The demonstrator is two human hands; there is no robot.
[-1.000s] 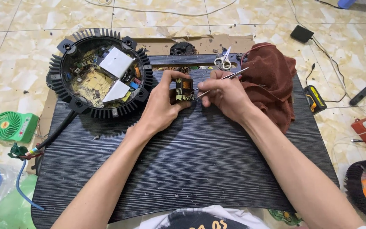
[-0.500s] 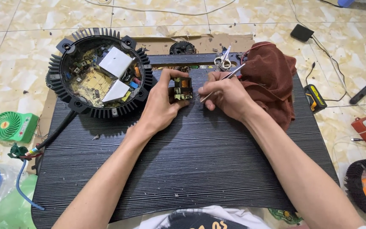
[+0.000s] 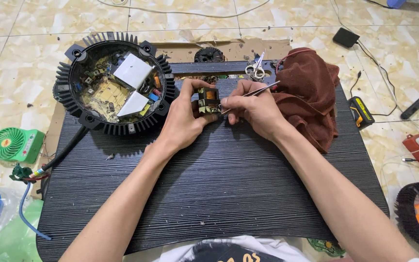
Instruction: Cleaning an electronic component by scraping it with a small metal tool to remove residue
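We are gripping the small transformer [image 3: 208, 101] in our left hand [image 3: 185, 119] — right hand [image 3: 250, 109] pinching tweezers [image 3: 248, 94] at its three o'clock side — a slip could be gouging the copper winding.

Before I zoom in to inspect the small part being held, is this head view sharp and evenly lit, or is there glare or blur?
Head view: even, soft light, faint shadows under the arms; left hand, small transformer and tweezers are sharp; mild glare on floor tiles; edges bow slightly.
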